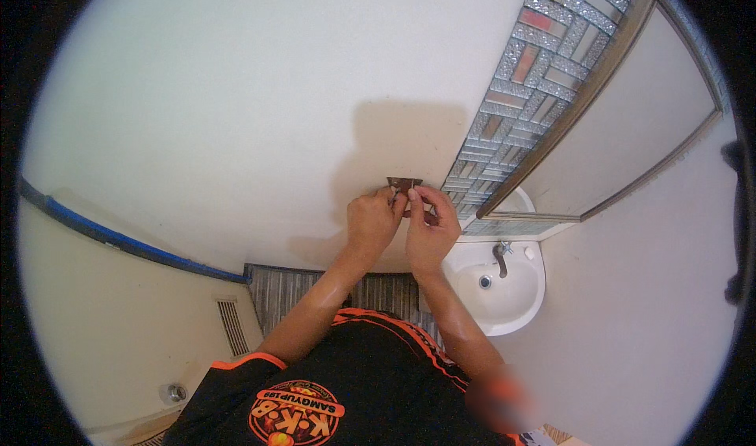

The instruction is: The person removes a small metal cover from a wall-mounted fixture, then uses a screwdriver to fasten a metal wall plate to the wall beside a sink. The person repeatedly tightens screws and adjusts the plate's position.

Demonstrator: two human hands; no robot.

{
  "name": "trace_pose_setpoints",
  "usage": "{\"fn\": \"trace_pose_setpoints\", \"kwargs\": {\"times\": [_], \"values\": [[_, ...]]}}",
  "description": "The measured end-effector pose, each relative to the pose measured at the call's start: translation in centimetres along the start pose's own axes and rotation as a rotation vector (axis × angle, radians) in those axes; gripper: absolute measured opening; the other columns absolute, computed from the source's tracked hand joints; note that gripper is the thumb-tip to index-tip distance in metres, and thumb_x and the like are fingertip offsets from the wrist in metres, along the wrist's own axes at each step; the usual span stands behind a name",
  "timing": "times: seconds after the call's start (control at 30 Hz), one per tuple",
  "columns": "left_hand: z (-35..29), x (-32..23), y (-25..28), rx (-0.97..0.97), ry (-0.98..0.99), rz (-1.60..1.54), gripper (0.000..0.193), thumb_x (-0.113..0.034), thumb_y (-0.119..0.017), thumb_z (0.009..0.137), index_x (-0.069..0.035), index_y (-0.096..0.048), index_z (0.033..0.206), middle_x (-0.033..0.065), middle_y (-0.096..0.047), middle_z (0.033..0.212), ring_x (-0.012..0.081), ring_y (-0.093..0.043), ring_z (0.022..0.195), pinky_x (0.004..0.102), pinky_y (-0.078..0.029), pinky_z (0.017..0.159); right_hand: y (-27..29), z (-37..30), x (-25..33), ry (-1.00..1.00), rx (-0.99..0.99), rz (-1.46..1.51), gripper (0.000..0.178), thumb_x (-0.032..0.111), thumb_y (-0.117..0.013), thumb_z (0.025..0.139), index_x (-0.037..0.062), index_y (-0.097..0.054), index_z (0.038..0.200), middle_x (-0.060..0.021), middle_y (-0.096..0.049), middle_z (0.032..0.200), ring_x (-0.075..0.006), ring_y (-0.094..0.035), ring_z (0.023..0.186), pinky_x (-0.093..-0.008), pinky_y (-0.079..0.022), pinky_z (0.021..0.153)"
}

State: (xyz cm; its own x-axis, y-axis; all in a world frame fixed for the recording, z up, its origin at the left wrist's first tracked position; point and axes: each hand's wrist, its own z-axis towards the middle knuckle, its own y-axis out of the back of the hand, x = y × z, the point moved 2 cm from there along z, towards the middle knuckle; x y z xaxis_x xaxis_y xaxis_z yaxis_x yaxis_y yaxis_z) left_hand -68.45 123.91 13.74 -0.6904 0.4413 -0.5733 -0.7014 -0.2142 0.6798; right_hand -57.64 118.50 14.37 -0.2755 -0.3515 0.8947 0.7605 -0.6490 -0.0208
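In front of me, a small rectangular opening with a reddish-brown inside is set into the pale wall. It looks like a recessed wall box. Both hands are raised to it, close together. My left hand has its fingers bent and pinched at the opening's lower left. The fingers of my right hand pinch at its lower right, thumb against fingertip, around something thin and small. What either hand grips is too small to tell, and the fingers cover the lower part of the opening.
Right of the hands stands a white washbasin with a faucet. Above it are a patterned tile strip and a brown-framed mirror. At left is a pale door with a vent and round knob.
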Motion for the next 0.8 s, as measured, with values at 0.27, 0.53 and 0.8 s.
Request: {"fn": "trace_pose_setpoints", "kwargs": {"times": [0.27,0.53,0.8], "values": [[-0.1,0.29,-0.16,0.011,-0.01,-0.009,0.026,-0.025,-0.073,0.094,0.0,-0.073,0.086,0.0216,-0.073,0.079,0.0411,-0.073,0.069,0.0493,-0.058,0.063,-0.39,-0.43,-0.51,-0.028,-0.03,0.035,0.008,0.004,-0.074,0.1,-0.0018,-0.074,0.105,-0.0077,-0.071,0.102,-0.0139,-0.07,0.088,-0.0286,-0.064,0.066],[-0.01,0.6,-0.02,0.027,-0.042,-0.033,0.025,-0.026,-0.072,0.094,-0.002,-0.073,0.088,0.0206,-0.073,0.078,0.041,-0.073,0.069,0.0509,-0.058,0.065,-0.29,-0.5,-0.45,-0.101,-0.006,-0.004,0.013,0.008,-0.071,0.102,-0.0039,-0.073,0.104,-0.0073,-0.071,0.096,-0.0126,-0.069,0.082,-0.0278,-0.063,0.062],[-0.07,1.01,-0.32,0.021,-0.071,-0.02,0.026,-0.029,-0.073,0.095,-0.003,-0.074,0.091,0.019,-0.074,0.079,0.0389,-0.074,0.071,0.0493,-0.058,0.065,-0.77,-0.64,0.19,-0.074,-0.021,-0.078,0.015,0.012,-0.07,0.104,-0.0026,-0.073,0.102,-0.0077,-0.071,0.091,-0.0122,-0.067,0.08,-0.0271,-0.058,0.063]]}}
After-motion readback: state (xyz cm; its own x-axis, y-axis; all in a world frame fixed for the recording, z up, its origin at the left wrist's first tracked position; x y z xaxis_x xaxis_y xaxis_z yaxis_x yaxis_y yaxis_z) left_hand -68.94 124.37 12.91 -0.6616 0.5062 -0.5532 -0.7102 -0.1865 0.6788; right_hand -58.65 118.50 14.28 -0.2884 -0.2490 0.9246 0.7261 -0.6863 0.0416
